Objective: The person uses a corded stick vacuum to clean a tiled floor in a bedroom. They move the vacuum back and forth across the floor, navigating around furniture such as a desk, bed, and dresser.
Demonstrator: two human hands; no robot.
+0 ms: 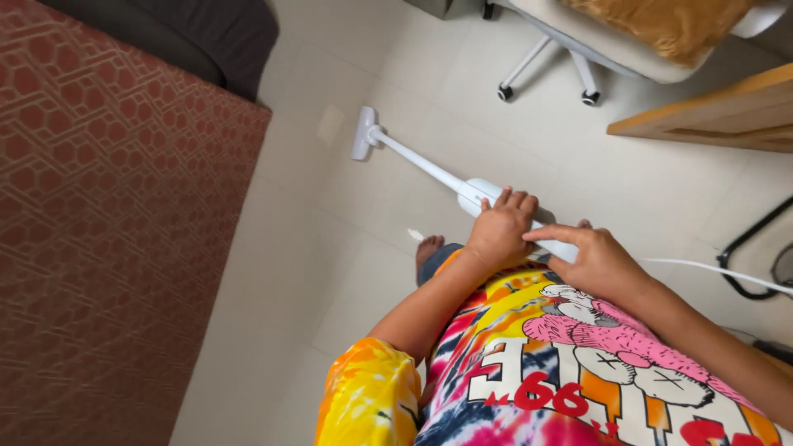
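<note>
Gripping the white stick vacuum [462,188] near its body, the left hand [499,228] closed over the handle while the right hand [596,259] rested beside it, forefinger stretched along it. Its floor head [363,132] lay on the pale tiled floor [330,272], near the red patterned bed edge [239,165].

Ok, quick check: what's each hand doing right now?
Left hand: closed around the white stick vacuum at its handle.
Right hand: resting on the vacuum body, index finger extended; whether it grips cannot be told.
</note>
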